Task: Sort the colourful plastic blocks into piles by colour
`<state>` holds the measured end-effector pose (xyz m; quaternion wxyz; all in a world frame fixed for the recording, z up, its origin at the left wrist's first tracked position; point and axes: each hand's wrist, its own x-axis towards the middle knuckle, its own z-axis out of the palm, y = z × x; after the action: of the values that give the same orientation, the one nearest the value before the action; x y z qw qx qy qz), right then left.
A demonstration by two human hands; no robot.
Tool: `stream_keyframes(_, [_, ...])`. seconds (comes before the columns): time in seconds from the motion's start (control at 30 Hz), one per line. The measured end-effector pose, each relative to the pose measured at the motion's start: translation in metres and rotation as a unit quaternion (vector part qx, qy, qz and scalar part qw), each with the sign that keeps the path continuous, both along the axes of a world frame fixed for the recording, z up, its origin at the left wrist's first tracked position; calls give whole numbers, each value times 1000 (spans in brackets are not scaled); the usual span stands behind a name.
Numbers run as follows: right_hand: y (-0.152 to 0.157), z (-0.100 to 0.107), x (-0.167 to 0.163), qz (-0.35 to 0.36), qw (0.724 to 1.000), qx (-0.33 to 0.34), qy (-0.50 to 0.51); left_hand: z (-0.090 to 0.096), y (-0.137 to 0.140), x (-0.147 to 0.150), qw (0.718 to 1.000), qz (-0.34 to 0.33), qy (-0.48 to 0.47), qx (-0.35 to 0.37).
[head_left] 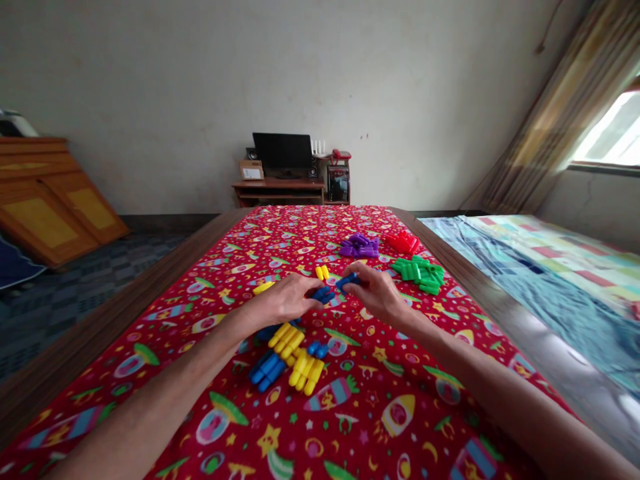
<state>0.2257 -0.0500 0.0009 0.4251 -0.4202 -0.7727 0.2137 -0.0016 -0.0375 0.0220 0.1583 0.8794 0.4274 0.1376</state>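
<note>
My left hand (293, 297) is closed on a dark blue plastic toy block (324, 295) made of rounded tubes. Between the fingertips of my right hand (376, 288) is another blue block (346, 282), a small gap apart from the first. Just beyond them lies a small yellow block (323, 273). Nearer to me, below my left wrist, yellow blocks (287, 340) and blue blocks (269, 371) lie in a loose pile. Part of one more yellow block (263, 288) shows behind my left hand.
Purple blocks (360, 245), red blocks (403, 242) and green blocks (420, 274) lie in separate heaps at the right. A red patterned cloth (350, 427) covers the table. Beyond its far end stands a desk (280, 190) with a monitor (283, 153). A bed (565, 267) is on the right.
</note>
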Motion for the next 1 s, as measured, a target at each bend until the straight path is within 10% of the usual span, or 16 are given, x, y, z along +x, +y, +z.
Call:
stream_keyframes(0.17, [24, 3, 29, -132, 990, 38, -38, -5, 6, -3, 997, 59, -2, 44])
stream_keyframes(0.5, [29, -18, 34, -28, 924, 127, -358, -3, 7, -1, 997, 48, 4, 59])
stream_keyframes(0.8, [-5, 3, 4, 50, 985, 84, -145, 0, -1, 14, 992, 70, -101, 30])
stream_keyframes(1.0, [-4, 6, 5, -13, 967, 51, -249, 16, -5, 3, 998, 54, -17, 26])
